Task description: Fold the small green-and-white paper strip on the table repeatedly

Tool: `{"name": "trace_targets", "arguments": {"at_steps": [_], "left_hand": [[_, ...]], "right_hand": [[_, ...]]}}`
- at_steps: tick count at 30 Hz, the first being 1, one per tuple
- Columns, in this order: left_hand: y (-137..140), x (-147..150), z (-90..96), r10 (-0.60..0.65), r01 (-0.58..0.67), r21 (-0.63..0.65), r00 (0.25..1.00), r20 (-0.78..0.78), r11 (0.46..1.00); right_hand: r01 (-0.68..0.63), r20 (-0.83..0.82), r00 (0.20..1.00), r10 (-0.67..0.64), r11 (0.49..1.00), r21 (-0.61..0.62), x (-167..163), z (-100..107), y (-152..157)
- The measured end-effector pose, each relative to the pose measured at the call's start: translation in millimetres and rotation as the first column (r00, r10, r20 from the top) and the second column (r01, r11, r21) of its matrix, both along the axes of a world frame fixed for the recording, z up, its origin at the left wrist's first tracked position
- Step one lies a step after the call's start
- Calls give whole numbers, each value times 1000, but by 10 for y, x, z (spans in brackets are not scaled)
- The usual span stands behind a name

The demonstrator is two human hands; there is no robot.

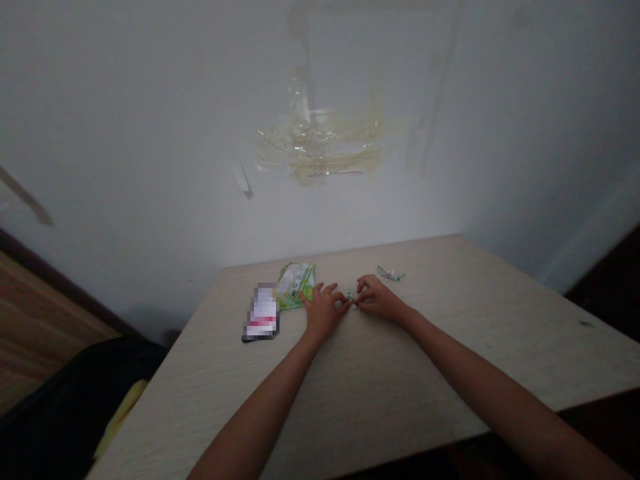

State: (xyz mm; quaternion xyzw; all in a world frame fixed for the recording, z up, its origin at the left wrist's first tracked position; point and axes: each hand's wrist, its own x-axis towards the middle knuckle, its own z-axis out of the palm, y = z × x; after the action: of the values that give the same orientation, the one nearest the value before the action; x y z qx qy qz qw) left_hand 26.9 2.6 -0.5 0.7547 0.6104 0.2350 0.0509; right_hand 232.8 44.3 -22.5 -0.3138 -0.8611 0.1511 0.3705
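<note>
My left hand (326,310) rests low over the table, thumb and index finger pinched at the left side of a small green-and-white wrapper (351,297). From the other side, my right hand (379,299) pinches the same wrapper with its fingertips. The wrapper is too small and dim to show what is in it, and the fingers partly cover it. A green-and-white printed packet (296,283) lies flat just left of my left hand. Behind my right hand is a crumpled green-and-white wrapper piece (390,273).
A phone-like flat object (263,313), blurred out by pixels, lies left of the packet. The pale wooden table (400,393) meets a wall with peeling clear tape (325,143). Dark cloth (85,393) and a yellow item (120,417) are beyond the table's left edge.
</note>
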Motion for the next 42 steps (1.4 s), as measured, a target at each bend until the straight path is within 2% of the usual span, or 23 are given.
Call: {"name": "trace_targets", "arguments": {"at_steps": [10,19,38,42], "left_hand": [[-1,1,0,7,-7,15,1000,-4,1000],[-14,1,22,17,-17,8,1000,-7,1000],[-5,4,-17,16,-16,27,1000,0,999],[6,1,-38,18,-18,43,1000,2,999]], "right_hand": [[-34,40,999,34,999,15,-44,91,-87],[-54,62,997,55,998,-25,-45,186,-191],[-142,112,984,136,989,50,-18,192,-214],[-120,77,990,116,992,48,1,172,-189]]}}
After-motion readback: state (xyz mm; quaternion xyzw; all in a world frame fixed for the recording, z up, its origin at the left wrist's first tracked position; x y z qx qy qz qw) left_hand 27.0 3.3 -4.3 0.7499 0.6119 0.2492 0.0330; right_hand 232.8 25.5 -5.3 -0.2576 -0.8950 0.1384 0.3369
